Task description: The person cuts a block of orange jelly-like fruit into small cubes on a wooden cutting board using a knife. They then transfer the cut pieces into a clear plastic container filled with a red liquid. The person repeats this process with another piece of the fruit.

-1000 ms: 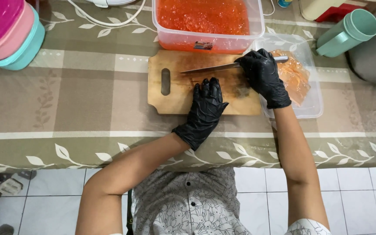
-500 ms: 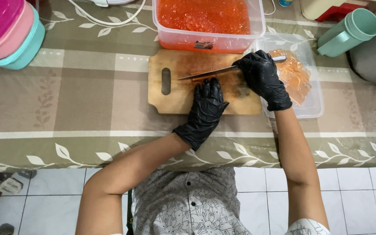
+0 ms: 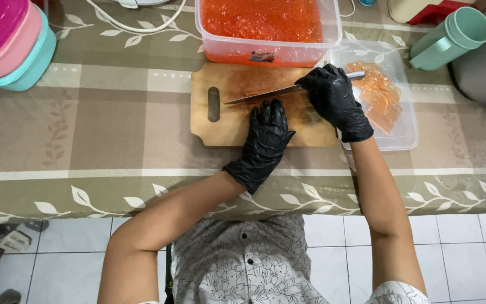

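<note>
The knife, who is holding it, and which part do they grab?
The right hand holds the knife by its handle end, blade lying across the cutting board. The left hand holds nothing; it rests flat on the board.

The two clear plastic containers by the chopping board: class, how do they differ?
The deep tub behind the wooden board is brim-full of orange-red pieces. The shallow tray to the board's right is flatter and holds only a small heap of paler orange pieces. Both are see-through, rectangular and lidless.
</note>
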